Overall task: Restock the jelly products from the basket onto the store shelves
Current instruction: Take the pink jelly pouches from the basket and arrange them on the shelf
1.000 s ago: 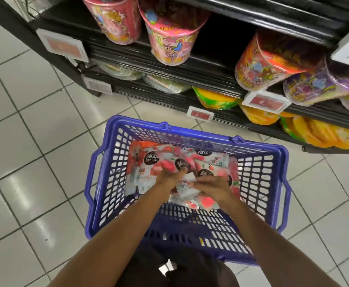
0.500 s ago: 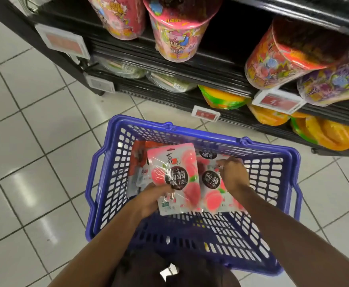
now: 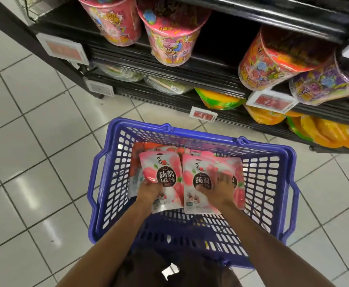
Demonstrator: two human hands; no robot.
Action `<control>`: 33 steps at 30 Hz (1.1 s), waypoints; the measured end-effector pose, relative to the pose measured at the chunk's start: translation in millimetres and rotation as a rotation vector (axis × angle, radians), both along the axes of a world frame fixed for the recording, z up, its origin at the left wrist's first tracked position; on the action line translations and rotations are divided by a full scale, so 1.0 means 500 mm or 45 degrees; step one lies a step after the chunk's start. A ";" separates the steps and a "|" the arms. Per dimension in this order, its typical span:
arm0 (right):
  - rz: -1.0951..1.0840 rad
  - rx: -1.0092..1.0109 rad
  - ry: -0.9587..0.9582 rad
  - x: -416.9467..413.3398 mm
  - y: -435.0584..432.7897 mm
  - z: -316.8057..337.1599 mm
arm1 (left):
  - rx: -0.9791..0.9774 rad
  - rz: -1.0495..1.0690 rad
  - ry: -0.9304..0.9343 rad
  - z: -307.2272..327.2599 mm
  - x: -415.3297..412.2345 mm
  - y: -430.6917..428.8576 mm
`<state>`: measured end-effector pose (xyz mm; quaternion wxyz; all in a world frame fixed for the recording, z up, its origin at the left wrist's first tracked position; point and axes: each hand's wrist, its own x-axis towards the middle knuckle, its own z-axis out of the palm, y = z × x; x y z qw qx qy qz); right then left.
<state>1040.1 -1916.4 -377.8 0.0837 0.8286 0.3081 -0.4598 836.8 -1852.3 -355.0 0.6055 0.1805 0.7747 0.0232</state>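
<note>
Task's thing: flat pink peach-print jelly pouches. Two are lifted over the blue basket (image 3: 200,136), and more pouches (image 3: 148,147) lie flat inside it against its far wall.
Left pouch (image 3: 161,168): upright, label towards the camera, top edge pointing at the shelves (image 3: 210,75), held near its lower end.
Right pouch (image 3: 198,172): just beside the left one, also upright. Another pouch overlaps behind it on the right; I cannot tell whether that one is in the same grip.
Left hand (image 3: 148,190): closed on the lower part of the left pouch, thumb across the front, fingers hidden behind.
Right hand (image 3: 219,193): grips the lower part of the right pouch, thumb pressed on the front print, fingers spread over the pouch behind.
Arm pose: both forearms reach forward and down from the bottom of the view, roughly parallel, with the wrists over the middle of the basket.
Handling, as a judgement: the pouches look light and soft, with glossy film that may slip. The filling probably gives under pressure, so a pinch on the flat sealed edge or a broad hold across the body should serve better than a squeeze in the middle.
Risk: held low, a pouch may flop forward at the top, and the overlapped one could slide out.
Destination: the shelves ahead carry large jelly tubs (image 3: 169,38). No slot for pouches shows in this view.
Basket: it stands on the tiled floor (image 3: 35,141), near the bottom shelf.
</note>
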 end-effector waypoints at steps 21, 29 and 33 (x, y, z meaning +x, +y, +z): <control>-0.852 0.774 0.796 0.093 0.022 0.767 | 0.403 -0.073 -0.503 0.691 0.007 0.106; -0.732 1.244 0.656 0.135 0.029 1.264 | 0.836 -0.324 -0.864 1.177 0.036 0.188; -0.740 1.515 0.548 0.141 0.021 1.445 | 1.061 -0.512 -0.979 1.396 0.060 0.223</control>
